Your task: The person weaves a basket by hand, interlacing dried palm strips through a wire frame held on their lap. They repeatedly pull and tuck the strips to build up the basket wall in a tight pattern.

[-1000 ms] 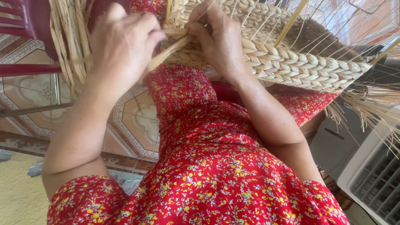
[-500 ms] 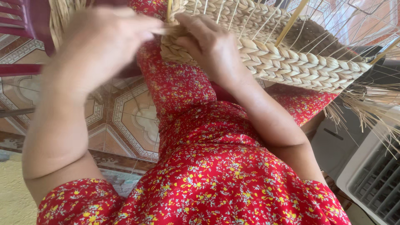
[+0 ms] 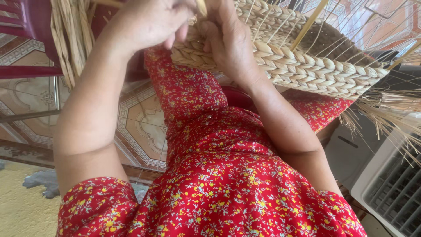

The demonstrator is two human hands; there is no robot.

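Woven basket (image 3: 302,66) gripped by both hands

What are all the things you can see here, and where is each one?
Woven basket: one, tan, braided rim, upper middle on the lap.
Loose straw strands: one bundle, tan, hanging upper left.
Straw ends: many, pale, sticking out at right.
Chair: one, maroon, top left.
Floor tiles: patterned, orange and white, left.
White vented box: one, lower right.
Dress: one, red, flowered, centre.
Left hand: at the basket rim.
Right hand: pressed on the rim.
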